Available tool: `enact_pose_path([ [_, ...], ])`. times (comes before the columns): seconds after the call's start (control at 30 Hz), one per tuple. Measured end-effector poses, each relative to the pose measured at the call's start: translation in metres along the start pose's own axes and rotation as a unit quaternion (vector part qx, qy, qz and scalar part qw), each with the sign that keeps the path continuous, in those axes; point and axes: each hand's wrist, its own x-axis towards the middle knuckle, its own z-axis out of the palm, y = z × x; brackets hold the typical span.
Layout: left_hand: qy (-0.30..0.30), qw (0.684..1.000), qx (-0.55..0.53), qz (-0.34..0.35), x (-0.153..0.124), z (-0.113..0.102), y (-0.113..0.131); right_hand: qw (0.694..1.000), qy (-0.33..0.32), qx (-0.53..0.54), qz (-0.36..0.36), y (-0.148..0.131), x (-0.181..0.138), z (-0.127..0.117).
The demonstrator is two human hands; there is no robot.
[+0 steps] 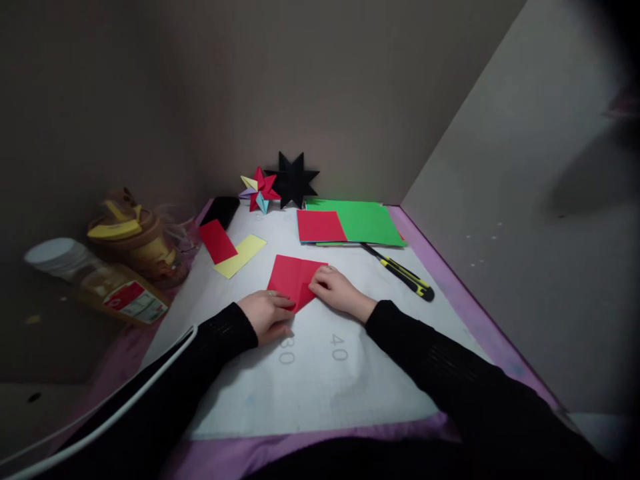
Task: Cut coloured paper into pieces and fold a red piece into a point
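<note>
A red sheet of paper (286, 272) with a crease down its middle lies on the white mat, its lower right corner folded in. My left hand (267, 317) holds the lower left edge, fingers closed together on the paper by its bottom corner. At the right edge, my right hand (337, 290) pinches the same paper between thumb and curled fingers. The fingertips of both hands are partly hidden.
Behind lie a red paper strip (218, 241), a yellow strip (245, 257), green sheets (373, 223) and a red square (320, 227). A cutter knife (403, 273) lies right. Folded stars (293, 180), a phone (224, 211), a bottle (100, 280) and a lidded cup (143, 247) stand around.
</note>
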Motion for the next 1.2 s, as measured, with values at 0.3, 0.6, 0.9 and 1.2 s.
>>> enact_pose_path([
  [0.3,0.045,0.997,-0.034,-0.044,0.003,0.009,-0.002,0.99,-0.011,-0.099,0.097,-0.002,0.011,0.014],
  [0.6,0.055,0.988,-0.005,-0.142,0.011,0.025,-0.006,0.968,-0.109,-0.194,0.116,-0.009,0.023,0.008],
  [0.9,0.022,0.988,0.013,-0.153,0.013,0.025,-0.008,0.973,-0.123,-0.163,0.109,-0.005,0.025,0.005],
  [1.2,0.007,0.986,0.027,-0.162,0.01,0.022,-0.011,0.972,-0.198,0.126,-0.032,0.014,0.013,-0.024],
])
